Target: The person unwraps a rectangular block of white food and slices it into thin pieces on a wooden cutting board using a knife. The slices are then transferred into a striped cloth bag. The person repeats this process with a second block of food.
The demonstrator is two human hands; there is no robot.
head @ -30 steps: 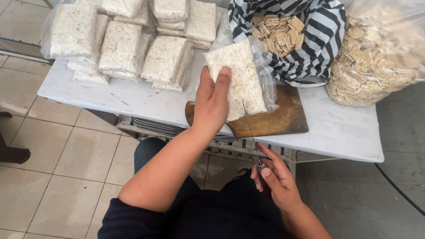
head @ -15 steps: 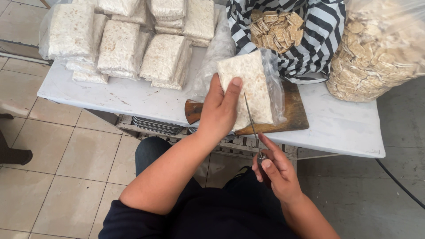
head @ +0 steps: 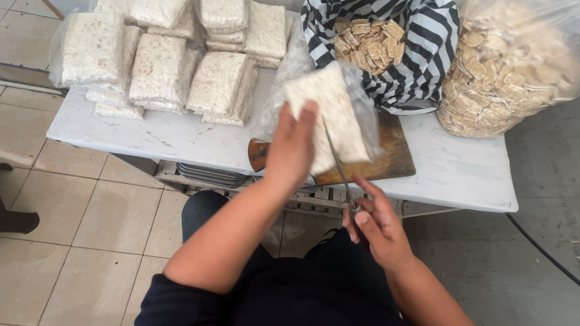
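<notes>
My left hand (head: 291, 151) grips a pale rectangular block in a clear plastic bag (head: 329, 115), held upright above a wooden cutting board (head: 393, 154). My right hand (head: 374, 223) is lower, near my lap, and holds a thin knife (head: 338, 163) whose blade reaches up to the bagged block's lower right side. The blade lies against the plastic.
A white table (head: 157, 136) carries several bagged pale blocks (head: 160, 72) at the back left. A striped cloth-lined container (head: 423, 36) holds small cut pieces (head: 368, 36). A large clear bag of cut pieces (head: 513, 66) stands at the right. Tiled floor lies below.
My left hand has lifted the bagged block off the cutting board and tilted it upright. My right hand has raised the knife so that its blade meets the bag.
</notes>
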